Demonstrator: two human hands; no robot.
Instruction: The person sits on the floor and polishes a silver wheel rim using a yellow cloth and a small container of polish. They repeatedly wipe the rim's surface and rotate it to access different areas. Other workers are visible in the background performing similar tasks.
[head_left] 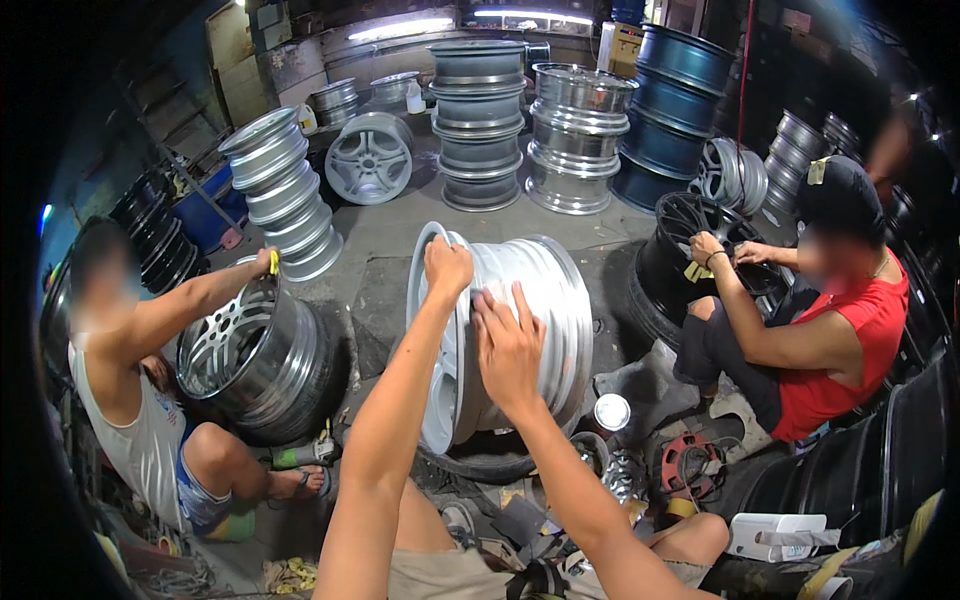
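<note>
A silver wheel rim (540, 300) stands on edge in front of me, resting on a tyre (490, 466). My left hand (447, 265) is closed over the top of its left lip, with the fingers wrapped round the edge. Flat against the outside of the barrel lies my right hand (508, 345), its fingers stretched out and spread. No tool shows in either hand; whatever might be under the right palm is hidden.
At left, a person (125, 370) with a yellow cloth works on a polished rim (290, 350). A person in red (840, 350) handles a black rim (660, 260) at right. Stacked rims (478, 130) stand behind. A white-topped can (611, 412), angle grinder (300, 455) and red reel (688, 463) lie nearby.
</note>
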